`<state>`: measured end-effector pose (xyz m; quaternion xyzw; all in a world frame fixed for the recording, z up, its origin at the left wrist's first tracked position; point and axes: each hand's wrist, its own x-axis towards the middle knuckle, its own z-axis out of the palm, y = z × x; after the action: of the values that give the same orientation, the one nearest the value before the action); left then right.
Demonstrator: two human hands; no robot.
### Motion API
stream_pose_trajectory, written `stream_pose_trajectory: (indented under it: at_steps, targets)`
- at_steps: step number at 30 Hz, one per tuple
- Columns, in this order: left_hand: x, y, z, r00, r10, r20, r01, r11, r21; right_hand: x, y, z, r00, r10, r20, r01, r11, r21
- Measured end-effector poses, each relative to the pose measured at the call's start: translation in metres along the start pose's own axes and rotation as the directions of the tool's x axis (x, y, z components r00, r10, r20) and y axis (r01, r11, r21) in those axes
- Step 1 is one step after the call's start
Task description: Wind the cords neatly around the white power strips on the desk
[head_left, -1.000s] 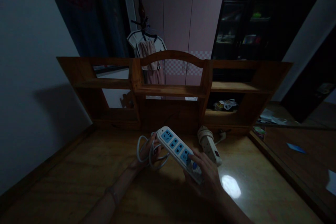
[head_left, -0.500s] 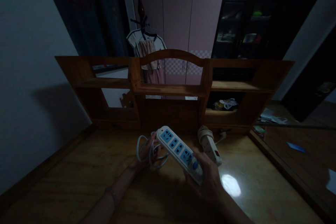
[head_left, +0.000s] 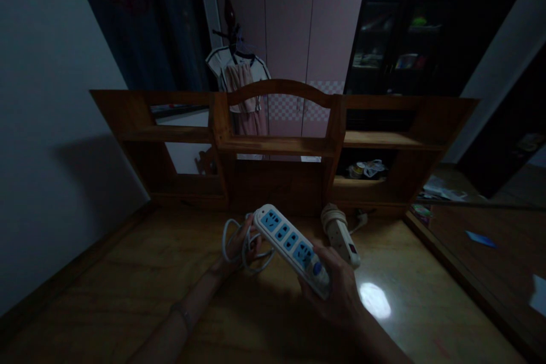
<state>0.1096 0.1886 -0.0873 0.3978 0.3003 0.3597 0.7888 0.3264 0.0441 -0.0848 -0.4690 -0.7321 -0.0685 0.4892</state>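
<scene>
A white power strip [head_left: 286, 244] with blue socket faces and a blue button slants across the middle of the view, above the wooden surface. Its near end is gripped by my right hand [head_left: 336, 284], thumb on the upper side. At the far end, my left hand [head_left: 239, 243] is closed around loops of the white cord [head_left: 226, 239], close to where the cord meets the strip. Some left fingers are hidden behind the cord. Behind my right hand lies a second, cream power strip [head_left: 341, 239], its cord wound round its far end.
A wooden shelf unit [head_left: 277, 147] stands along the far edge of the wooden surface [head_left: 140, 284]. A plug [head_left: 362, 219] lies at its foot. Small items and a plastic bag [head_left: 373, 168] sit in its right compartment. A raised wooden edge [head_left: 460, 284] runs down the right side.
</scene>
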Motion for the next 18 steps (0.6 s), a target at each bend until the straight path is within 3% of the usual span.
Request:
stream_pose_trajectory:
  at_steps: [11, 18]
  targets:
    - [0.0054, -0.0023, -0.0071, 0.999, -0.003, -0.038, 0.003, 1.000, -0.004, -0.0011, 0.0010, 0.0000, 1.000, -0.013, -0.005, 0.013, 1.000, -0.012]
    - [-0.0026, 0.0015, 0.0001, 1.000, -0.007, 0.013, 0.008, 0.999, -0.044, -0.0027, 0.0024, -0.0001, 1.000, -0.018, -0.005, 0.018, 1.000, -0.013]
